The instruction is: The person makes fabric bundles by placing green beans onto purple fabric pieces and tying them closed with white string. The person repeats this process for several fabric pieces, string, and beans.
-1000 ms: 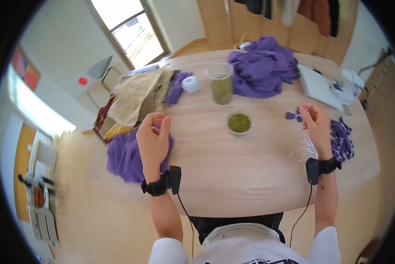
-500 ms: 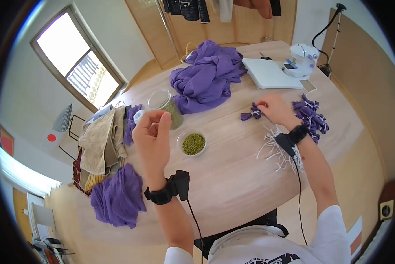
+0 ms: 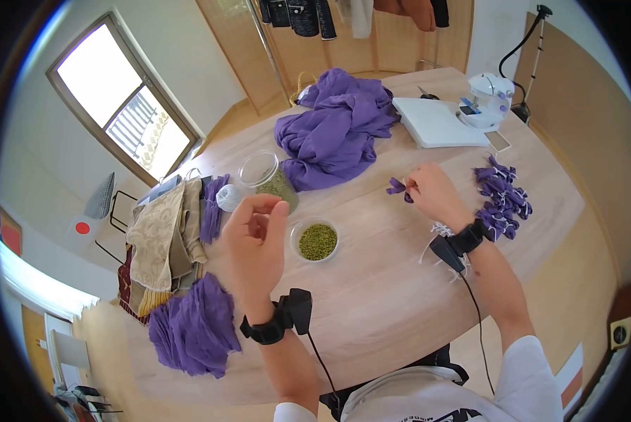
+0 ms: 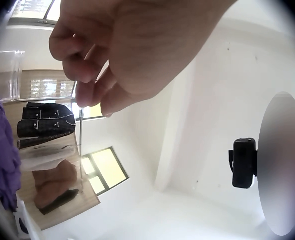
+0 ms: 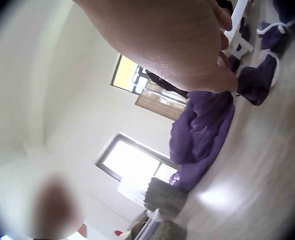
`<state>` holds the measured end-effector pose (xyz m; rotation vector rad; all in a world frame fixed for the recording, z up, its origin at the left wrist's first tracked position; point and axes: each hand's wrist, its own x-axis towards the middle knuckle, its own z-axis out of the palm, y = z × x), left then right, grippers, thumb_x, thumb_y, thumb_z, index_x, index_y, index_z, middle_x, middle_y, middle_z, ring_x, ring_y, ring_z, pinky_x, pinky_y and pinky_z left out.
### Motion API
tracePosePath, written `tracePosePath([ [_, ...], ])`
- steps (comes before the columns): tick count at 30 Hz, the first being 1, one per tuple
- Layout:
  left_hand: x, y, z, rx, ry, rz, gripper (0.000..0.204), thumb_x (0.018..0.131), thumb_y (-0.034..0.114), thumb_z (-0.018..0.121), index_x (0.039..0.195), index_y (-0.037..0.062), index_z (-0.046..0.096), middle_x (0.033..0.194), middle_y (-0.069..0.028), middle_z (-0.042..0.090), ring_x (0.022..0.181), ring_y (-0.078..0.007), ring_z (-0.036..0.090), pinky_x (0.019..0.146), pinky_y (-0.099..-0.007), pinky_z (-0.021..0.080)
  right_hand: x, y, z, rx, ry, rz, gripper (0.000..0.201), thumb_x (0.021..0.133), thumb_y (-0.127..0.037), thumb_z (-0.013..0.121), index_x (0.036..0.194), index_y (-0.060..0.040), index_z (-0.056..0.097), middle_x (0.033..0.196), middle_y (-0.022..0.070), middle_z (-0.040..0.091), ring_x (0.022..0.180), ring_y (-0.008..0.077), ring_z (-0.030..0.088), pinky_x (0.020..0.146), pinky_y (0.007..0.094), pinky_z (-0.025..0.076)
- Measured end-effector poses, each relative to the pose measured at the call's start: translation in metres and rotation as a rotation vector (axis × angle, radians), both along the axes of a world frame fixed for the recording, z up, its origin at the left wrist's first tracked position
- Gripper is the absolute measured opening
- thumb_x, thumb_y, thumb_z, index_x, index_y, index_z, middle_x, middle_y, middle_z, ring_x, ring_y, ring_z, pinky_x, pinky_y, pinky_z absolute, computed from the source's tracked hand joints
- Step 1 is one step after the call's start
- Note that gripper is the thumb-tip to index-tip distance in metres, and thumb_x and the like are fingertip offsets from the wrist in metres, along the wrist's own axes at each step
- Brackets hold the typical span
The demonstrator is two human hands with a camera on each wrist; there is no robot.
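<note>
My right hand is over the right part of the table, pinching a small purple cloth bundle at its fingertips. In the right wrist view the fingertips meet a purple bundle tied with white string. Right of that hand lies a pile of similar tied bundles, and loose white strings show partly beneath the wrist. My left hand is raised left of the bowl of green beans. Its fingers hang loosely curled around nothing, as the left wrist view also shows.
Behind the bowl stands a clear jar of green beans, beside a ball of white yarn. A large purple cloth lies at the back. The sewing machine is back right; folded fabrics and another purple cloth lie left.
The head view has swung to the right. My right hand reached the small bundle beside the pile and now has it in its fingertips. The left hand stays raised with loosely curled fingers.
</note>
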<state>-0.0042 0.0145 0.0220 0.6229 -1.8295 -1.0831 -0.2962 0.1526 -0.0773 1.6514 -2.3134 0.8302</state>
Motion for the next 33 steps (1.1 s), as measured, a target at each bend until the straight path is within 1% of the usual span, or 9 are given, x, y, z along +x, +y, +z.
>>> tracePosePath([
  [3,-0.005,0.003,-0.001,-0.008,-0.055,-0.019,0.008,0.092,0.006,0.067,0.097,-0.0005,0.066,0.082,0.002,0.062,0.068,-0.0017,0.052,0.059,-0.0179,0.039,0.02,-0.003,0.025,-0.076,-0.166,0.053,0.008,0.08,-0.009,0.066,0.079,-0.0012,0.067,0.08,0.0158,0.064,0.084,0.0357,0.061,0.079,0.043,0.049],
  [5,-0.01,0.006,-0.003,-0.008,-0.091,-0.018,0.008,0.092,0.006,0.067,0.097,-0.0001,0.066,0.082,0.0012,0.063,0.068,-0.0023,0.053,0.059,-0.0182,0.04,0.031,-0.006,0.038,-0.105,-0.299,0.139,0.009,0.083,-0.009,0.068,0.084,-0.0006,0.065,0.082,0.0112,0.065,0.078,0.0261,0.062,0.071,0.0367,0.049],
  [6,-0.012,0.006,-0.004,-0.042,-0.155,-0.031,0.013,0.091,0.006,0.067,0.103,-0.0001,0.065,0.091,-0.0025,0.065,0.07,-0.0054,0.056,0.062,-0.0196,0.045,0.037,-0.008,0.045,-0.121,-0.365,0.185,0.011,0.085,-0.009,0.069,0.087,-0.0003,0.064,0.082,0.0089,0.065,0.075,0.0213,0.062,0.067,0.0336,0.049],
  [9,-0.025,0.012,-0.011,-0.058,-0.172,-0.143,0.026,0.089,0.004,0.069,0.113,-0.0008,0.061,0.102,-0.0068,0.064,0.078,-0.0099,0.062,0.067,-0.0227,0.051,0.061,-0.013,0.072,-0.13,-0.605,0.29,0.012,0.089,-0.011,0.069,0.09,-0.0004,0.064,0.085,0.0051,0.066,0.077,0.014,0.062,0.069,0.0298,0.051],
  [12,-0.036,0.019,-0.013,0.026,-0.113,-0.269,0.042,0.086,0.0,0.071,0.124,-0.0014,0.054,0.108,-0.0108,0.063,0.091,-0.0148,0.066,0.073,-0.0269,0.055,0.081,-0.021,0.086,-0.192,-0.632,0.404,0.014,0.088,-0.011,0.069,0.091,0.0019,0.064,0.083,0.0094,0.068,0.075,0.0169,0.064,0.066,0.03,0.052],
  [15,-0.04,0.027,-0.006,0.083,-0.007,-0.285,0.051,0.083,-0.006,0.072,0.126,-0.0026,0.046,0.106,-0.0135,0.063,0.098,-0.0181,0.067,0.077,-0.029,0.057,0.097,-0.024,0.1,-0.239,-0.688,0.467,0.014,0.088,-0.011,0.069,0.09,0.0013,0.064,0.08,0.0068,0.066,0.074,0.0154,0.062,0.067,0.0293,0.052],
  [22,-0.028,0.021,-0.005,0.208,0.167,-0.289,0.043,0.086,-0.009,0.069,0.106,0.0038,0.033,0.101,-0.0161,0.066,0.097,-0.0182,0.068,0.082,-0.0279,0.056,0.101,-0.03,0.1,-0.34,-1.002,0.523,0.014,0.093,-0.014,0.067,0.092,-0.0003,0.064,0.081,0.002,0.067,0.075,0.0057,0.057,0.068,0.0253,0.049],
  [27,-0.026,0.018,-0.007,0.199,0.242,-0.319,0.038,0.089,-0.011,0.064,0.102,0.0051,0.032,0.1,-0.0156,0.066,0.097,-0.0165,0.067,0.084,-0.0268,0.055,0.105,-0.032,0.101,-0.373,-0.911,0.535,0.014,0.09,-0.013,0.07,0.098,-0.0016,0.067,0.085,0.0022,0.068,0.076,0.0079,0.061,0.069,0.0248,0.05],
  [33,-0.026,0.021,-0.005,0.078,0.175,-0.209,0.026,0.09,-0.01,0.061,0.096,0.0012,0.038,0.096,-0.0144,0.067,0.094,-0.0128,0.065,0.081,-0.0268,0.054,0.113,-0.035,0.1,-0.392,-0.83,0.536,0.018,0.086,-0.009,0.072,0.102,-0.0015,0.068,0.092,0.0033,0.067,0.081,0.0106,0.064,0.07,0.0248,0.051],
])
